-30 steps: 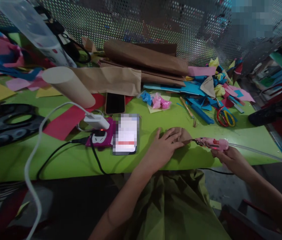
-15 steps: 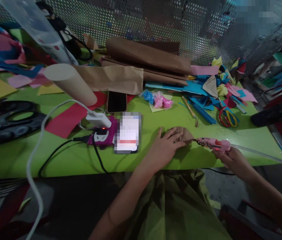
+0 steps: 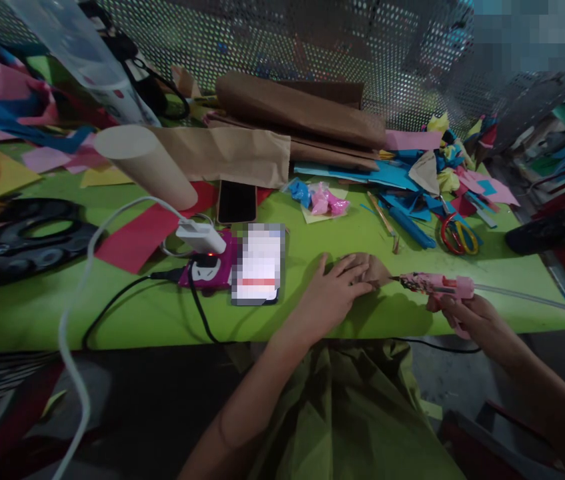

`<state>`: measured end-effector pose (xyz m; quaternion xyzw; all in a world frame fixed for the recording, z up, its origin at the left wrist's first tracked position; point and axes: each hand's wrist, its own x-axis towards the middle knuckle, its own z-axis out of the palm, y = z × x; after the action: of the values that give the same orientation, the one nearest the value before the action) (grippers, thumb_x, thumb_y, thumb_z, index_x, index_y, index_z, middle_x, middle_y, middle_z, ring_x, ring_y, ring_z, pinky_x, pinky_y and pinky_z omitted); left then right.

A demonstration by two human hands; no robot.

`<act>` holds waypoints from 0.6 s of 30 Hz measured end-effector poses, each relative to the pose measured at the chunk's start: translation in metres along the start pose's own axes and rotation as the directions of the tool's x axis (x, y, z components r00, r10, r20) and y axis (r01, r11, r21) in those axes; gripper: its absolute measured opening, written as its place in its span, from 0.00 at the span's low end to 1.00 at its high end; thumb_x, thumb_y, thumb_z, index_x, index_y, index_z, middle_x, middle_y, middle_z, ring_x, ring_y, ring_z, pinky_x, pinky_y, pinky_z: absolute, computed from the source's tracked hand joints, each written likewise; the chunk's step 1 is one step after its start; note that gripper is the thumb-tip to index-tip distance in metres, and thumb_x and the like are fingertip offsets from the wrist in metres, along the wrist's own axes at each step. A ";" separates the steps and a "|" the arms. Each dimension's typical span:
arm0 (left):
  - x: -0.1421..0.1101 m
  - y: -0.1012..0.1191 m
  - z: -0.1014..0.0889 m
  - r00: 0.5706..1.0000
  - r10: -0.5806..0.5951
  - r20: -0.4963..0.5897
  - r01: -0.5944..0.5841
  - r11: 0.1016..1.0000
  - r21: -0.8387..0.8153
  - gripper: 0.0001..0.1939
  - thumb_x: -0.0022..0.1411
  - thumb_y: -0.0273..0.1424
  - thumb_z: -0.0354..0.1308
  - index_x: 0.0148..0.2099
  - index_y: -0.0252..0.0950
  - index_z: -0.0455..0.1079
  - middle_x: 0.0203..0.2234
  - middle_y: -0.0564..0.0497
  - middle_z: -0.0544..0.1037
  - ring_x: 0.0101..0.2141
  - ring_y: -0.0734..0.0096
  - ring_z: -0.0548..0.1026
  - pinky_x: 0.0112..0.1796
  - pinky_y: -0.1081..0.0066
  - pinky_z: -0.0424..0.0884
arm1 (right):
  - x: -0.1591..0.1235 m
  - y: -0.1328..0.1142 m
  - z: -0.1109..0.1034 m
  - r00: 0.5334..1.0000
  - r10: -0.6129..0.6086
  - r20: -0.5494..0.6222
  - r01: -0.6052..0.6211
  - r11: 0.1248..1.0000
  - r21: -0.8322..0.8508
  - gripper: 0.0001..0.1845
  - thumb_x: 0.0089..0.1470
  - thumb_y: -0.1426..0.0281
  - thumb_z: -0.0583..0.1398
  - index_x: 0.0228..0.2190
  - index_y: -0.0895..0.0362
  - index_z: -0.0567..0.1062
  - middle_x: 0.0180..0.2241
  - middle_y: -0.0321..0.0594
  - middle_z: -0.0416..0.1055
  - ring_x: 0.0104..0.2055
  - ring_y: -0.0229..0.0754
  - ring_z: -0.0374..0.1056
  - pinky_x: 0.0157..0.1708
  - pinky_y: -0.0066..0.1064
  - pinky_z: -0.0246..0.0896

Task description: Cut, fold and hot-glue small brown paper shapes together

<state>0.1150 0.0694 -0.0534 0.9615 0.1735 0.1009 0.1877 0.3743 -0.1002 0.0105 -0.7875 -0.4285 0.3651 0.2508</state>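
- The brown paper piece (image 3: 376, 270) lies on the desk under the left hand (image 3: 329, 287), whose fingers are spread flat over it, gripping nothing.
- It looks light, bendable and easily creased; pressing it flat by one edge should suit.
- The right hand's (image 3: 473, 319) fingers are wrapped around the pink glue gun (image 3: 446, 285), its nozzle at the paper's edge; whether they touch, I cannot tell.
- The gun seems rigid and probably hot-tipped, best held by its handle.
- The green desk (image 3: 257, 327) looks smooth; perforated mesh (image 3: 412, 53) stands behind.
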 end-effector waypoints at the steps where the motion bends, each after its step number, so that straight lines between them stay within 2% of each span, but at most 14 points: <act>1: 0.000 0.000 0.000 1.000 0.002 0.001 -0.002 1.000 0.000 0.23 0.69 0.24 0.52 0.61 0.51 0.68 0.70 0.56 0.61 0.71 0.57 0.50 0.66 0.34 0.42 | 0.000 0.001 0.000 1.000 0.014 -0.002 -0.014 1.000 -0.016 0.29 0.61 0.46 0.54 0.34 0.59 0.78 0.19 0.33 0.59 0.23 0.38 0.56 0.24 0.33 0.49; 6: 0.000 0.000 0.000 1.000 0.007 0.001 -0.007 1.000 0.006 0.22 0.69 0.25 0.52 0.61 0.51 0.69 0.70 0.54 0.61 0.71 0.57 0.50 0.66 0.35 0.42 | 0.003 0.003 0.002 0.999 0.033 -0.011 -0.034 0.996 -0.088 0.29 0.60 0.43 0.54 0.30 0.56 0.75 0.17 0.31 0.58 0.21 0.37 0.54 0.22 0.31 0.46; 10: 0.000 0.001 -0.001 1.000 0.004 -0.006 -0.004 1.000 0.008 0.22 0.70 0.25 0.51 0.61 0.51 0.68 0.70 0.54 0.61 0.71 0.58 0.50 0.65 0.34 0.44 | 0.002 -0.002 0.005 0.999 0.018 -0.039 -0.024 0.986 -0.165 0.28 0.60 0.45 0.55 0.21 0.55 0.69 0.16 0.31 0.57 0.20 0.36 0.54 0.21 0.30 0.44; 15: 0.001 0.000 0.000 1.000 0.010 -0.012 -0.010 1.000 0.012 0.22 0.69 0.24 0.52 0.60 0.50 0.69 0.69 0.54 0.62 0.71 0.58 0.50 0.66 0.35 0.42 | 0.001 -0.005 0.007 0.999 0.018 -0.040 -0.025 0.984 -0.176 0.26 0.60 0.47 0.55 0.30 0.57 0.75 0.16 0.30 0.57 0.20 0.37 0.54 0.21 0.30 0.45; 18: 0.001 0.000 0.000 1.000 0.010 -0.009 -0.010 1.000 0.013 0.22 0.69 0.24 0.52 0.60 0.51 0.69 0.69 0.54 0.61 0.71 0.58 0.50 0.66 0.35 0.43 | 0.001 -0.002 0.006 0.999 0.023 -0.037 -0.028 0.988 -0.153 0.26 0.60 0.47 0.56 0.27 0.56 0.74 0.15 0.30 0.56 0.19 0.36 0.53 0.20 0.29 0.45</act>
<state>0.1157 0.0697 -0.0534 0.9630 0.1702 0.1052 0.1803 0.3689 -0.0974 0.0078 -0.8161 -0.4407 0.3205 0.1922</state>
